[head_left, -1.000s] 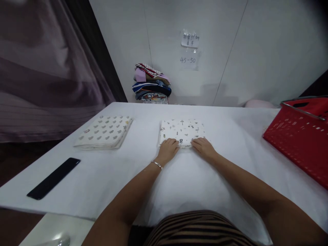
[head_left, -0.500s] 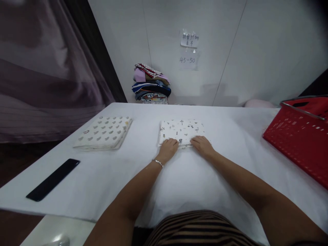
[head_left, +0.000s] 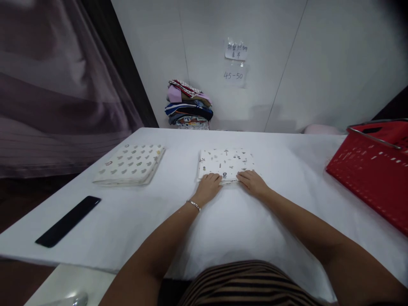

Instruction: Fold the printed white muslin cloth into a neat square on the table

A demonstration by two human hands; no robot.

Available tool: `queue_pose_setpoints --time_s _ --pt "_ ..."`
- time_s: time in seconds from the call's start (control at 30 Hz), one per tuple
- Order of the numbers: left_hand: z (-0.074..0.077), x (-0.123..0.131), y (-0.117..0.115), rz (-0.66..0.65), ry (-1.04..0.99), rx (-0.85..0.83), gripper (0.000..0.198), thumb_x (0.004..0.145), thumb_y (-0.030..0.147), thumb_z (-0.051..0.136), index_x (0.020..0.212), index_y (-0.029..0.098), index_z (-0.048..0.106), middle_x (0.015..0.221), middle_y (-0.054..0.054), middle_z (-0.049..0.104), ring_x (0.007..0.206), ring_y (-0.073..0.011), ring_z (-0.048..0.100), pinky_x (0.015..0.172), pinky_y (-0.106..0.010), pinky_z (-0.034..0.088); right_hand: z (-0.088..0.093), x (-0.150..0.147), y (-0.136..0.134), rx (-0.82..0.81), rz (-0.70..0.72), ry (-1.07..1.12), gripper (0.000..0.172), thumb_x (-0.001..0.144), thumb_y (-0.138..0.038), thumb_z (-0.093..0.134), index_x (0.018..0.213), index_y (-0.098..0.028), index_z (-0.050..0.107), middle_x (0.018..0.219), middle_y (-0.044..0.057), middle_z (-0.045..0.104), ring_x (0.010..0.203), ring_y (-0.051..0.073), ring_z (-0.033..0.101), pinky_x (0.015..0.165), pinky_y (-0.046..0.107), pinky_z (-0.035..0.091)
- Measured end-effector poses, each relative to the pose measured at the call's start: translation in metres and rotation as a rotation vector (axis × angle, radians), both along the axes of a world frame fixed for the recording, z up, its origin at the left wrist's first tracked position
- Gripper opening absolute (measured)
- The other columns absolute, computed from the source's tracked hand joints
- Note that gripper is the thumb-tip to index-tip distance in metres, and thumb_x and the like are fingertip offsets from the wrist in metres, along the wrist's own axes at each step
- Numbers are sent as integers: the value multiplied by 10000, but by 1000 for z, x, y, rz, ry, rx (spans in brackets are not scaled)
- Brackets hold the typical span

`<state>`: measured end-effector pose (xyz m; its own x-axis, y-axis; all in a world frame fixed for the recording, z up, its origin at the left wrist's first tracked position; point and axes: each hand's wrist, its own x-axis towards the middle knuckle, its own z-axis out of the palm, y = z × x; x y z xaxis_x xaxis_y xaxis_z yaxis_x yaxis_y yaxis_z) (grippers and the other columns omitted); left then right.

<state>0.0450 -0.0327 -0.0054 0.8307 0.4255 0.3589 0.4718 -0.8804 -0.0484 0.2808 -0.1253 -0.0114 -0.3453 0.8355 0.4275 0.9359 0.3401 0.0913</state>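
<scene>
In the middle of the table lies a folded white cloth point(head_left: 227, 160) printed with small grey and dark motifs. My left hand point(head_left: 209, 183) is at its near left corner, fingers curled over the edge; the thumb is mostly hidden. At the near right part of the same edge, my right hand point(head_left: 251, 180) grips the layers with its fingers on top. A short stretch of the edge shows between the hands. Farther left, a second folded cloth point(head_left: 132, 163) with rows of grey-green motifs lies flat, apart from both hands.
On the white table point(head_left: 140, 225), a long black flat object point(head_left: 68, 221) lies near the left edge. A red basket point(head_left: 372, 170) with a metal handle stands at the right. Behind the table rises a stack of folded fabrics point(head_left: 188, 104) against the wall, below two paper signs point(head_left: 235, 76).
Both hands stay at the near edge of the printed cloth. My left wrist has dropped slightly toward me. The view has shifted a little; the cloths lie as before.
</scene>
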Motion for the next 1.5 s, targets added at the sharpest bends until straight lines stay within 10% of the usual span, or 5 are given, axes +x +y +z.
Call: queue_pose_setpoints --time_s 0.77,1.5 --pt "6 -4 11 -37 -92 -178 229 907 244 447 1101 227 567 1077 -60 601 1008 -191 523 838 -359 431 -4 6 5 -42 -4 98 325 960 -260 367 1173 -187 601 1126 118 634 962 224 540 795 368 418" --pt "-7 -2 10 4 -23 67 232 909 171 418 1077 200 575 1011 -70 634 941 -207 545 770 -359 416 -8 -1 5 -32 -88 -25 310 955 -230 378 1180 -160 580 1166 100 630 983 238 535 812 373 389"
